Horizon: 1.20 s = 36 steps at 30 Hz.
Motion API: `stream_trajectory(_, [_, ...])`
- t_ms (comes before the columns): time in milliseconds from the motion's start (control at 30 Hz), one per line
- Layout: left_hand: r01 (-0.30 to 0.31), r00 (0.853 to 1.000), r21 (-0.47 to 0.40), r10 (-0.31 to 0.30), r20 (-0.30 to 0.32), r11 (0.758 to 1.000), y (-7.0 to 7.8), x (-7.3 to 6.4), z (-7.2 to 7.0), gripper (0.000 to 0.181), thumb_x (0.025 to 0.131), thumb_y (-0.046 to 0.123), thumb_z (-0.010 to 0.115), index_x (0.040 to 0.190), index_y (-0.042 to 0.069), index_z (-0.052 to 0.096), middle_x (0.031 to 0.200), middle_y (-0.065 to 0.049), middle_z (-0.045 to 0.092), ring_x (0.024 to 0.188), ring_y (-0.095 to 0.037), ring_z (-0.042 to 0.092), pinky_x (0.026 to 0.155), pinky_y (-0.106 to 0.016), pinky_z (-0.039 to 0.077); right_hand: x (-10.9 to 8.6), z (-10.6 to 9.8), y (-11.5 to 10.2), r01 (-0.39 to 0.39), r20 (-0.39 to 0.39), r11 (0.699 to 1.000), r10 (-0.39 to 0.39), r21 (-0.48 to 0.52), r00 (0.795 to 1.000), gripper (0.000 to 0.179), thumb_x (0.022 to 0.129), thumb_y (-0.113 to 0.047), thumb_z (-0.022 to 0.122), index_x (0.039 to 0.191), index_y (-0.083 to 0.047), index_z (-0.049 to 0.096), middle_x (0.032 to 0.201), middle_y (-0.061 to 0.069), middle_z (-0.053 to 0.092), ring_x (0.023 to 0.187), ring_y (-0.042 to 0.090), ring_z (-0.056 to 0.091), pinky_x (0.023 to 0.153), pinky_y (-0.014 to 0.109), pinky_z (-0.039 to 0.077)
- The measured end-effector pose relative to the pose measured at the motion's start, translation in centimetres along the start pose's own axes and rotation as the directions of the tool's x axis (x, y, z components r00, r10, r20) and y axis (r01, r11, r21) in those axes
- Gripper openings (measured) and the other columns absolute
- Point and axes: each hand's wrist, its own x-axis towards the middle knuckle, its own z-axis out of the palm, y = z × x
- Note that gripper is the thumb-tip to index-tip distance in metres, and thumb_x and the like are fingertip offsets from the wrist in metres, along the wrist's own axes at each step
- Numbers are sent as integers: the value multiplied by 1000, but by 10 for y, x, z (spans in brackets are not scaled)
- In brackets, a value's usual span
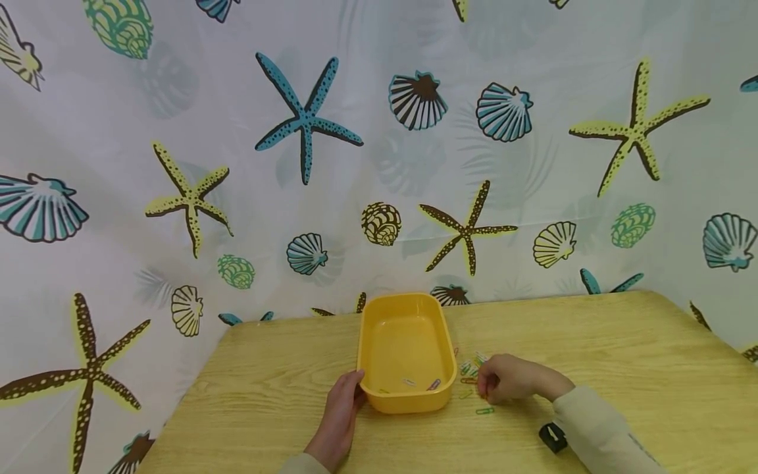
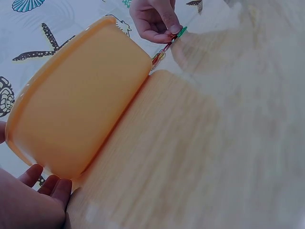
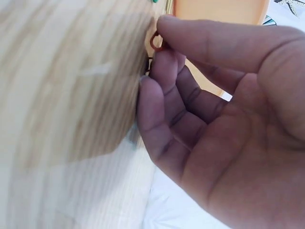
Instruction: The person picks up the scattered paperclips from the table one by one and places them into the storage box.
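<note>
A yellow plastic bin (image 1: 408, 402) stands on the table. My left hand (image 1: 341, 409) grips its near left corner, thumb at the rim and fingers against the outer wall in the left wrist view. Inside the bin lie a purple paper clip (image 1: 435, 384), a white paper clip (image 1: 408, 382) and a yellowish one. To the right of the bin, my right hand (image 1: 506, 379) pinches an orange-red paper clip (image 3: 155, 43) between thumb and fingertip, low over the table. Around it lie several loose paper clips, including a green paper clip (image 1: 485, 411) and an orange-brown paper clip (image 1: 468, 380).
The wooden table (image 1: 272, 375) reaches back to a white curtain (image 1: 367, 164) printed with shells and starfish. A small black object (image 1: 553, 437) sits at the right sleeve.
</note>
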Motion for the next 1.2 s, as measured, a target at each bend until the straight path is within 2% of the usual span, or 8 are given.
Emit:
stream_trajectory(200, [4,1000,8,-4,4,1000,-1,0,-1,41,101,23,45,125,-11,45,125,-19,50,114,-27,49,103,-44,39,-2,-2,1,9,4,999,-9,34,1000,14,74,8,66,79,-6,64,70,-8,54,59,4,45,52,19,39])
stream_trajectory(400, [-1,1000,4,1,6,1000,-3,1,-1,42,101,23,46,125,-11,45,124,-19,50,113,-26,49,102,-43,40,-6,-6,5,-30,-5,997,30,68,1000,13,74,6,64,79,-6,63,68,-6,55,56,6,45,49,19,36])
stream_trajectory(633, [-19,1000,-4,19,11,1000,-2,0,-1,42,101,23,47,124,-12,45,124,-19,50,111,-25,50,102,-43,40,-4,-18,5,-25,-89,997,32,72,996,10,78,4,61,82,-5,64,73,-4,57,62,9,47,55,22,40])
stream_trajectory(767, [-19,1000,4,19,3,1000,0,-1,0,42,101,22,46,124,-13,44,124,-20,49,112,-26,49,102,-43,40,-3,-29,1,-47,-137,987,69,156,988,4,84,0,61,87,0,63,75,0,58,67,15,49,60,27,45])
stream_trajectory(967, [-17,1000,9,17,1,1000,0,-1,-1,42,101,23,46,124,-12,45,124,-19,51,111,-25,50,103,-43,39,-3,-38,-8,-47,-186,951,108,306,977,12,89,-6,62,95,4,60,79,6,59,73,20,51,72,41,49])
stream_trajectory(1200, [-10,1000,4,10,5,1000,1,-2,1,41,102,22,45,124,-13,43,124,-19,50,111,-25,50,103,-43,39,9,-36,-19,3,-223,940,78,340,972,12,88,-5,61,96,4,60,80,6,59,75,20,52,75,41,50])
